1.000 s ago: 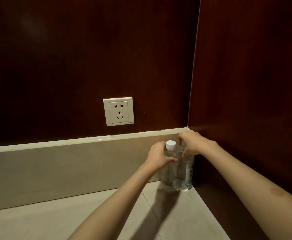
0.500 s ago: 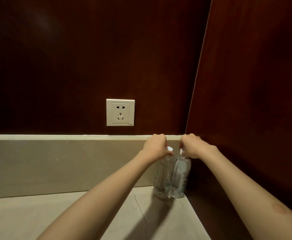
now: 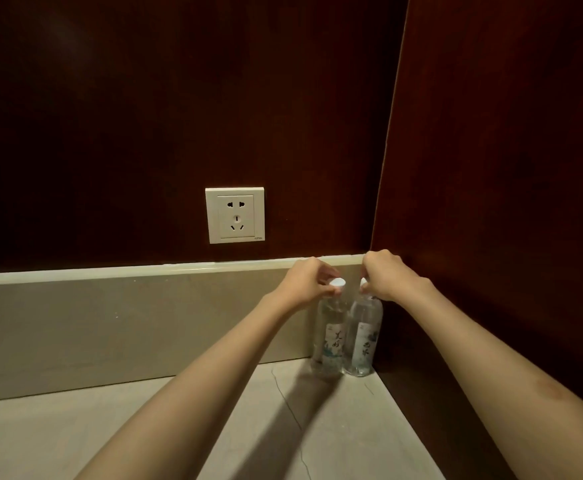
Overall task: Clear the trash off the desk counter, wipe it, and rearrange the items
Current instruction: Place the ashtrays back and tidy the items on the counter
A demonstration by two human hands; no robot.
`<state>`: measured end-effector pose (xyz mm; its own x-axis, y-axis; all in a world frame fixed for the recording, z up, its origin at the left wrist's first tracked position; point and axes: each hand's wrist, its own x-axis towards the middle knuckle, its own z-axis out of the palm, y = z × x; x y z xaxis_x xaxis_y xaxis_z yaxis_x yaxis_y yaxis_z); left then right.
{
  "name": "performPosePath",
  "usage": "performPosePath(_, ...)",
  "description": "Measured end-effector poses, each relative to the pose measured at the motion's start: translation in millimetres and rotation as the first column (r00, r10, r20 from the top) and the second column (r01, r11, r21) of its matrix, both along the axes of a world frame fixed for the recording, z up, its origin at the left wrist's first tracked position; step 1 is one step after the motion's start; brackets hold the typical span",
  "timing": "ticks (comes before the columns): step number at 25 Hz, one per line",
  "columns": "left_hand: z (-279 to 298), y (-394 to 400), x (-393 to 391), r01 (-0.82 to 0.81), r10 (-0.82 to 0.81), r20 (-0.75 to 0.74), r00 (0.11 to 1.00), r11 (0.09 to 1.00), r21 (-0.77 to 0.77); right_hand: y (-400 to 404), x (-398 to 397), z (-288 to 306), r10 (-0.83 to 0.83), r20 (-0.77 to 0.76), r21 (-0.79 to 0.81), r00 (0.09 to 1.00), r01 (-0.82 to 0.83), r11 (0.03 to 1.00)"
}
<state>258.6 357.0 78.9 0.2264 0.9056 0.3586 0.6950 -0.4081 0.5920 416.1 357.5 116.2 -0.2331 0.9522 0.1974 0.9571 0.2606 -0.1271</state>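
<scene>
Two bottles, head view: left bottle [image 3: 330,336] & right bottle [image 3: 364,336] stand upright, touching, in the back-right corner of the worktop [image 3: 214,420].
Left hand [image 3: 309,284]: fingers curled, pinching the left bottle's white cap [image 3: 337,282].
Right hand [image 3: 385,277]: fingers curled over the right bottle's top; cap mostly hidden.
Risk: both held by caps only, so a sideways nudge could prob. tip one into the other or against the wall; a twist might loosen a cap.
Contents: both clear, look nearly full of water.
Nearby: wall socket [image 3: 235,215] above the upstand, left of the bottles; a spill there = bad.
</scene>
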Motion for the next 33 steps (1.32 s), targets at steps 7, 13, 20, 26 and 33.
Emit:
performPosePath(7,-2,-2,-1,0.014,-0.014,-0.004,1.0,1.0,-0.01,-1,-4,-6,-0.07,-0.05,0.016,0.996,0.071,0.997)
performPosePath(13,-2,-13,-4,-0.021,0.021,0.002,1.0,0.999,-0.041,-8,-2,-10,-0.078,-0.018,0.02,0.997,0.078,0.997)
performPosePath(20,14,-35,-42,-0.072,0.015,-0.294,0.956,0.98,-0.185,-46,-2,29,-0.005,0.139,-0.156,0.99,0.027,0.987)
performPosePath(26,23,-80,-66,-0.088,-0.04,-0.459,0.888,0.963,-0.255,-69,-33,17,0.19,0.172,-0.321,0.967,-0.127,0.938)
performPosePath(33,9,-147,-131,-0.231,-0.039,-0.649,0.76,0.917,-0.326,-105,-93,-15,0.357,0.178,-0.402,0.917,-0.264,0.877)
